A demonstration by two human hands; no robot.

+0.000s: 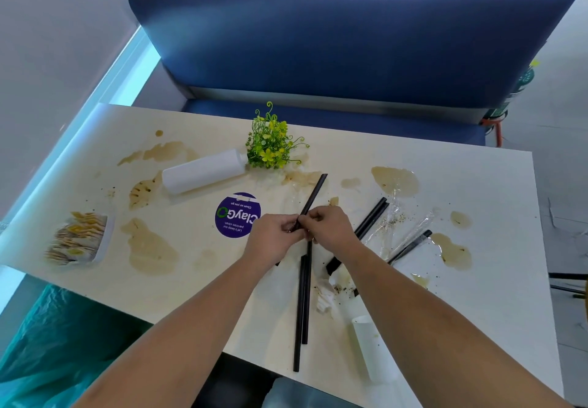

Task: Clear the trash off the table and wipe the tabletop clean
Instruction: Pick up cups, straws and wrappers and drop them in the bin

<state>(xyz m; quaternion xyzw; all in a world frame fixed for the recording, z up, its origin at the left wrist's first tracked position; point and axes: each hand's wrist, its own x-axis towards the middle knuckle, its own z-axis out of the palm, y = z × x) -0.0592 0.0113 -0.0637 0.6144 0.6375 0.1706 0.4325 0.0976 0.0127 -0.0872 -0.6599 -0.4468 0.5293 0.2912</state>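
**Gathering loose sticks ahead of wiping**

The left hand (pixel 273 237) and right hand (pixel 331 226) are working together over the middle of the surface (pixel 477 185); both are curling their fingers round the black sticks (pixel 307 296), probably bunching them for a single trip to the teal bag (pixel 47 344); wrapped sticks (pixel 410 246), a crumpled tissue (pixel 326 299) and brown spills (pixel 149 248) are lying around them, not yet cleared.
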